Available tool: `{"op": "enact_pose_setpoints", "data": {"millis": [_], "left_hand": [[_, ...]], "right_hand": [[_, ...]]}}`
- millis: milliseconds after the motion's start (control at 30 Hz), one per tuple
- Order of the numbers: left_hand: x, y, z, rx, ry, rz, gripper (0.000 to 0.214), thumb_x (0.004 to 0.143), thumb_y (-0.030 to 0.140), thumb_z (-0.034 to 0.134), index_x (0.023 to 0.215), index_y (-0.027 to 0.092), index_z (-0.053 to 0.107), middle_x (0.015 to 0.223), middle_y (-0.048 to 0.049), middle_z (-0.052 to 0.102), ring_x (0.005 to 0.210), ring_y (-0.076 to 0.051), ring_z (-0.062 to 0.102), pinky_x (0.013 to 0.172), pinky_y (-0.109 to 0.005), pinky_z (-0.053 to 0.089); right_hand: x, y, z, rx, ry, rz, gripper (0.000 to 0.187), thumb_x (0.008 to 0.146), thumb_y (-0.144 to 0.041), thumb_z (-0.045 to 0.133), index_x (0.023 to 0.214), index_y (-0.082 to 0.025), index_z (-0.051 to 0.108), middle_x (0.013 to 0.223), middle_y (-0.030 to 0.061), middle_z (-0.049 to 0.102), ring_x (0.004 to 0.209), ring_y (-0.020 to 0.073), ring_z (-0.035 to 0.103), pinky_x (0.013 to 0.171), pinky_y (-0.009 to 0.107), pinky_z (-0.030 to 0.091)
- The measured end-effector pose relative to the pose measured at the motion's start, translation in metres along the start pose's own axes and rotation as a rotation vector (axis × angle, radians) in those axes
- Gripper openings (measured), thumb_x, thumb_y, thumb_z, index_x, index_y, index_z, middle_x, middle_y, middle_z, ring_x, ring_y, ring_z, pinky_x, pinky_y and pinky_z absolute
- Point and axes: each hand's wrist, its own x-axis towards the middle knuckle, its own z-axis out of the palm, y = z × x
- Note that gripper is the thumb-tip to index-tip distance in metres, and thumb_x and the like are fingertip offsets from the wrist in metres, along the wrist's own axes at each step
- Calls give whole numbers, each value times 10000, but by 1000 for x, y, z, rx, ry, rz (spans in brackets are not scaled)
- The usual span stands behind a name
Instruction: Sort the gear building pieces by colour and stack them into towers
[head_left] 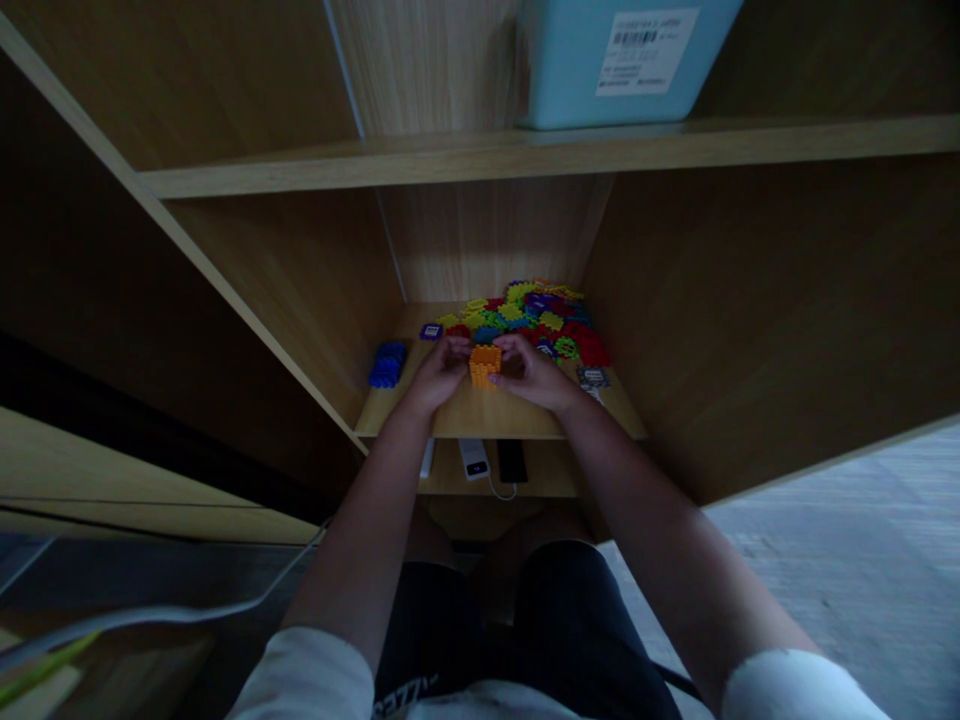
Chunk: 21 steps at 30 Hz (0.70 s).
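An orange block of notched plastic toy pieces (485, 368) stands near the front of the middle shelf, between my two hands. My left hand (444, 370) has its fingers curled against the block's left side. On the other side, the thumb of my right hand (531, 372) presses low on the block while its fingers curl around the back corner. Just behind lies a heap of mixed toy pieces (525, 310) in yellow, red, green, blue and purple. A dark blue stack of pieces (387, 365) sits left of my left hand.
A purple piece (430, 331) lies apart at the back left, a grey piece (593, 377) at the right. Below are a white power bank (473, 458) with a cable and a dark phone-like slab (512, 461). A light blue bin (570, 70) stands on the shelf above.
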Motion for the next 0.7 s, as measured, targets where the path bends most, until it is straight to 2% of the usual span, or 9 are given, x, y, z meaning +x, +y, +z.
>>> {"op": "enact_pose_setpoints", "data": {"millis": [267, 367, 433, 500, 600, 700], "left_hand": [[0, -3, 0, 26, 10, -15, 409, 795, 136, 692, 1195, 195, 633, 1154, -86, 750, 1107, -231, 730, 1048, -401, 558], [-2, 1, 1, 174, 86, -19, 333, 848, 119, 636, 1172, 194, 640, 1124, -91, 764, 1081, -240, 742, 1052, -414, 560], [-4, 7, 3, 365, 183, -29, 268, 892, 115, 613, 1144, 197, 661, 1113, -101, 776, 1073, -261, 749, 1059, -428, 555], [-7, 14, 6, 537, 255, -53, 233, 929, 119, 603, 1130, 207, 683, 1119, -110, 790, 1089, -290, 756, 1058, -429, 548], [-11, 24, 10, 622, 246, -83, 215, 947, 131, 608, 1114, 227, 706, 1017, -94, 807, 1033, -309, 772, 1019, -407, 546], [-13, 29, 14, 580, 208, -101, 173, 952, 167, 634, 1089, 237, 714, 791, -47, 768, 818, -300, 761, 935, -400, 551]], "right_hand": [[1, 0, 2, -9, -5, 6, 748, 829, -619, 905, 1407, -275, 577, 1399, 118, 682, 1234, 286, 686, 1116, 490, 571], [0, -6, 0, -24, 38, -7, 620, 955, -709, 750, 1380, -285, 600, 1381, 114, 700, 1224, 284, 694, 1107, 491, 576], [-1, -10, -3, -50, 124, -14, 512, 1072, -730, 544, 1330, -295, 627, 1333, 104, 727, 1228, 278, 698, 1119, 489, 569], [0, -11, -7, -105, 259, -7, 512, 1129, -718, 384, 1270, -304, 650, 1272, 97, 750, 1225, 277, 701, 1132, 489, 560], [3, -5, -15, -235, 439, 26, 523, 1149, -671, 324, 1186, -292, 682, 1216, 118, 761, 1206, 300, 699, 1147, 515, 547], [8, 7, -24, -388, 496, 72, 470, 1147, -550, 355, 1133, -252, 718, 1193, 160, 759, 1210, 338, 684, 1172, 558, 518]]}}
